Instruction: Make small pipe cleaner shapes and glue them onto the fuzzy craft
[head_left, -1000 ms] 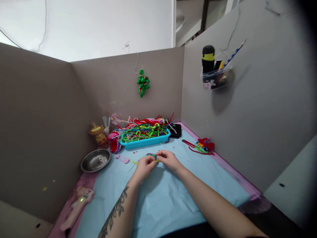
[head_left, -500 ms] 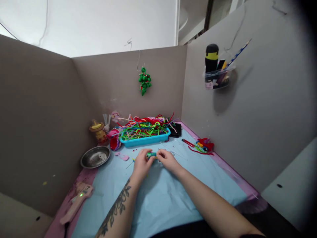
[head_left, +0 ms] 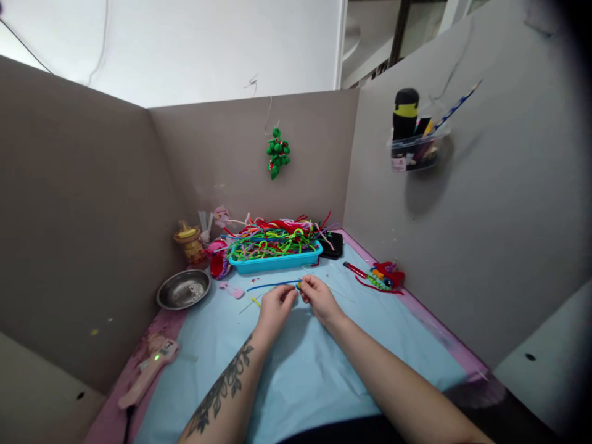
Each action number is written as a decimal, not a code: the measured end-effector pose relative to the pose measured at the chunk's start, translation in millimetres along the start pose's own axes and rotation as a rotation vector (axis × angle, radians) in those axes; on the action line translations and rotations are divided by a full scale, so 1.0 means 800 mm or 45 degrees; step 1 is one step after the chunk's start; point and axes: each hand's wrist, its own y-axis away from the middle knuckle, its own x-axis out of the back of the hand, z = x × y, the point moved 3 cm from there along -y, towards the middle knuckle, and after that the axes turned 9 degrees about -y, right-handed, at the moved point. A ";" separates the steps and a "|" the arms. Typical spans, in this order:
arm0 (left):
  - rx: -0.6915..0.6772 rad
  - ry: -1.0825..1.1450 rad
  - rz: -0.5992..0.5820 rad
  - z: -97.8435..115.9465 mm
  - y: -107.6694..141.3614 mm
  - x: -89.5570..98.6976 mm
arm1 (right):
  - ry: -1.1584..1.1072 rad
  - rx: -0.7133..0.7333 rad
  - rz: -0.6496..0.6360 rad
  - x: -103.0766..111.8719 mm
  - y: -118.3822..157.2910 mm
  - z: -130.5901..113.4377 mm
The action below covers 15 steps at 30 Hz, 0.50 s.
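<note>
My right hand (head_left: 318,298) is closed, its thumb and forefinger pinching a small coiled piece of blue and yellow pipe cleaner (head_left: 298,285), mostly covered by the fingertips. A straight blue pipe cleaner (head_left: 272,285) stretches leftward from that pinch, above the blue sheet. Right beside it, my left hand (head_left: 276,303) is curled with thumb and fingers brought together; whatever lies between them is hidden. Left of that hand, a short yellow pipe cleaner piece (head_left: 256,301) and a thin wire (head_left: 246,306) rest on the sheet.
Behind the hands stands a blue tray (head_left: 272,265) heaped with colourful pipe cleaners. A metal bowl (head_left: 173,296) and a pink glue gun (head_left: 150,373) sit at left. A red cutter (head_left: 355,270) lies at right near a colourful figure (head_left: 387,275). Grey panels surround the table.
The blue and green piece in my fingers has turned, and a long blue strand now shows to the left. My hands have shifted slightly right. The camera view has swung a little left.
</note>
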 end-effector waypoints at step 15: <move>0.086 0.157 0.020 -0.001 -0.004 0.002 | 0.002 -0.009 0.020 -0.008 0.001 0.003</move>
